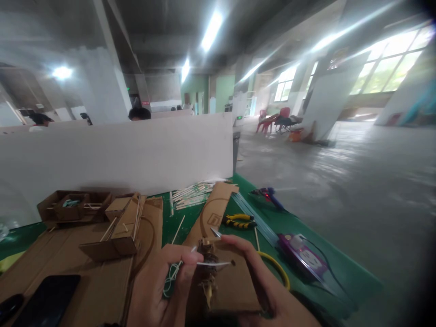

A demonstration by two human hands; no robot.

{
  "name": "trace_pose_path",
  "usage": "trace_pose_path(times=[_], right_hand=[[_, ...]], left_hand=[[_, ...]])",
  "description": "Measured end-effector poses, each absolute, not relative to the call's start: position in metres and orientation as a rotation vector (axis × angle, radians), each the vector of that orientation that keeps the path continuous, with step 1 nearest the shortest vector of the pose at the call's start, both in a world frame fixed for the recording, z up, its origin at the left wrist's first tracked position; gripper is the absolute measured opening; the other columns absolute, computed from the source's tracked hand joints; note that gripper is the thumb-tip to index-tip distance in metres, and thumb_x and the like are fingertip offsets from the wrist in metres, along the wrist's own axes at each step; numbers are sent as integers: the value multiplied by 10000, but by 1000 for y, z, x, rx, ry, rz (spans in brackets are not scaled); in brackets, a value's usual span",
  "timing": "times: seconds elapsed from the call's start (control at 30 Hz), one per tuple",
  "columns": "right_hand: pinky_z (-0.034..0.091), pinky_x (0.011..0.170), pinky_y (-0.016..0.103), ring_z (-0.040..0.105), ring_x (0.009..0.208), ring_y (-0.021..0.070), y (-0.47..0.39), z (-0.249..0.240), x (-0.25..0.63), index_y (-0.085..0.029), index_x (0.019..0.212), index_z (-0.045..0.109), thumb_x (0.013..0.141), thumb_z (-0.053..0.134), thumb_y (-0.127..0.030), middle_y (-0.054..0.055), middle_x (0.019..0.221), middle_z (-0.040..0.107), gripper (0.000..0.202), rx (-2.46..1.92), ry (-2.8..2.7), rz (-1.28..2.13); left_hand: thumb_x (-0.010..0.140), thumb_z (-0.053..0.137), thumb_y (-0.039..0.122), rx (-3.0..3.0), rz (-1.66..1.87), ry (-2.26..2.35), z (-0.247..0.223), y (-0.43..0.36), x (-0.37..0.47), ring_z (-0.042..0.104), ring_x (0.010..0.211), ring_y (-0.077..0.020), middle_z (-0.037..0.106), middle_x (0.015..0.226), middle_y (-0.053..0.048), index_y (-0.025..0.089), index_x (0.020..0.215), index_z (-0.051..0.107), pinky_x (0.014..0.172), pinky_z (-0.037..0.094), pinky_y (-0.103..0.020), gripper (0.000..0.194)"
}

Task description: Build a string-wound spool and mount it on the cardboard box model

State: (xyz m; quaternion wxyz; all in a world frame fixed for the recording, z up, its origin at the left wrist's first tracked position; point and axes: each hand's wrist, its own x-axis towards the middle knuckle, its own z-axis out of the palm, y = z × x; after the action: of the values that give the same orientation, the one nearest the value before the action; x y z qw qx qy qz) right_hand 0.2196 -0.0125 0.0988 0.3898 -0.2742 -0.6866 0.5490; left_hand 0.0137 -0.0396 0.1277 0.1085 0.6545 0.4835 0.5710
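My left hand (166,281) pinches a white string (216,263) between thumb and forefinger. The string runs straight to a small dark hole in a brown cardboard box (235,284), and its loose coils (172,277) hang behind my fingers. Wrapped around the box's right side is my right hand (260,277), its forefinger along the top edge. A shiny pointed tip at that forefinger may be a nail or a tool; I cannot tell. A dark wound spool (207,261) on a stick, with lumpy glue-like bits at both ends, sits on the box's left side.
On the green tabletop (306,227) lie yellow-black pliers (240,221), a glue gun (270,198), clear glue sticks (255,218), a purple device (301,254) and wooden sticks (194,193). Cardboard structures (119,231) and a phone (49,299) stand left. A white partition (136,154) rises behind.
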Motion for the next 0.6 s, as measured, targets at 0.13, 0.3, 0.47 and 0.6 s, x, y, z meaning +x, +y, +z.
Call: trace_pose_path(times=[0.13,0.3,0.47,0.6], right_hand=[[467,949,334,612,1158,233,-13,101,219,-373,1407,265,716,620,-63,44,1320,545,836,-628,-1768,1403],[481,946,328,611,1172,230,-16,104,219,-359,1406,257,730,613,-68,54,1341,547,818,-590,-1710,1450],[504,914,332,644,1118,224,-10,106,221,-347,1409,236,730,586,-33,68,1320,553,826,-617,-1758,1475],[503,914,343,636,1130,236,-7,103,223,-331,1401,251,703,590,-33,85,1356,519,831,-627,-1744,1499]], left_hand=[[937,546,398,1882,1644,1505,128,-38,12,711,713,-136,757,823,24,257,877,669,686,541,-188,195],[934,547,419,1861,1639,1509,127,-38,14,703,682,-134,749,804,29,255,868,664,679,543,-194,211],[937,530,437,1855,1569,1546,120,-39,11,707,685,-143,746,823,22,252,878,661,636,528,-199,234],[926,554,392,1920,1523,1540,113,-36,4,692,707,-127,727,796,51,272,875,664,654,503,-179,170]])
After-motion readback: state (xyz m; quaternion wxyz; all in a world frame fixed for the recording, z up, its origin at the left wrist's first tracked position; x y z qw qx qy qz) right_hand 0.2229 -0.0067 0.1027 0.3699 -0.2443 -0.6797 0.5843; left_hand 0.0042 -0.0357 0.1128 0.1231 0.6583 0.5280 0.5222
